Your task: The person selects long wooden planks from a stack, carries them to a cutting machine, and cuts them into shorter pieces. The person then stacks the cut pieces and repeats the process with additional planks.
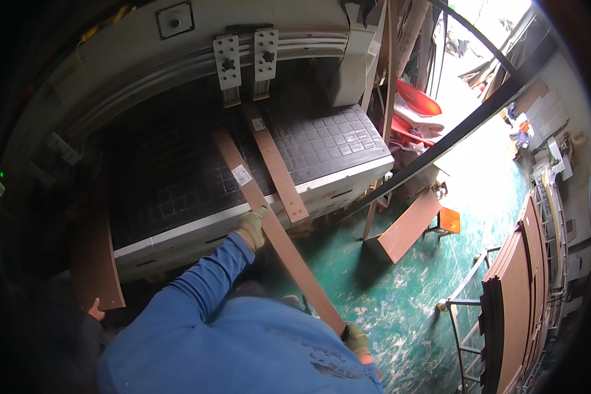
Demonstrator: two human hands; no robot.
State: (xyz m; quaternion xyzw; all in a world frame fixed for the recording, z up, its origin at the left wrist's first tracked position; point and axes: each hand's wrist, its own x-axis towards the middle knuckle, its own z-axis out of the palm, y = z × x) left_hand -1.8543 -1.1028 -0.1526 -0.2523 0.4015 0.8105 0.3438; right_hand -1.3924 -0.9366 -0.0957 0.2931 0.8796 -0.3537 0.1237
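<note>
A long, narrow brown board (pixel 284 244) slants from the machine's dark bed (pixel 322 139) down to my right side, with a white label near its far end. My left hand (pixel 251 228), in a pale glove, grips its left edge just off the front of the bed. At the near end my right hand (pixel 356 340), also gloved, is closed on the board; some of its fingers are hidden. To the right of this board a second brown strip (pixel 277 164) lies on the bed, its near end jutting past the front edge. It also bears a label.
Two white clamp plates (pixel 227 64) hang above the bed. At left a co-worker's hand (pixel 96 310) touches a wider brown panel (pixel 97 262). A brown box-shaped piece (pixel 407 226) and an orange stool (pixel 448 221) stand on the green floor. Stacked panels (pixel 515 295) rest on a metal rack at right.
</note>
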